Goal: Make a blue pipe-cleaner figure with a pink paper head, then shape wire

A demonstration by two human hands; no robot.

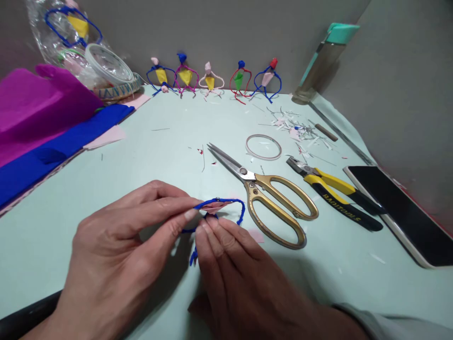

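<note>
Both our hands meet at the lower centre of the frame over a pale green counter point(148, 156), closed on a blue wire figure point(221, 201) with a fold of pink paper at its middle. Our left hand point(129, 241) pinches the bent blue wire and the paper's edge between thumb and forefinger. Our right hand point(237, 269), its fingers bunched close together, grips the lower part, where a short twisted end of blue shows beside the fingertips; the rest of that grip is hidden.

Just right of the work lie gold-handled scissors point(250, 176), blades parted slightly and pointing to the upper left. Above the handles rests a thin white ring point(264, 136), with yellow-and-black pliers point(332, 199) and a dark-screened phone point(399, 212) at the right of the frame. Scattered scraps point(293, 134) sit at the upper right, below a leaning bottle point(322, 66) with a turquoise cap.

Five small figures point(209, 83) line the wall at top centre. Purple paper point(46, 101) overlaps blue paper point(67, 146) at the left, near a clear plastic bag point(38, 23) in the upper left.
</note>
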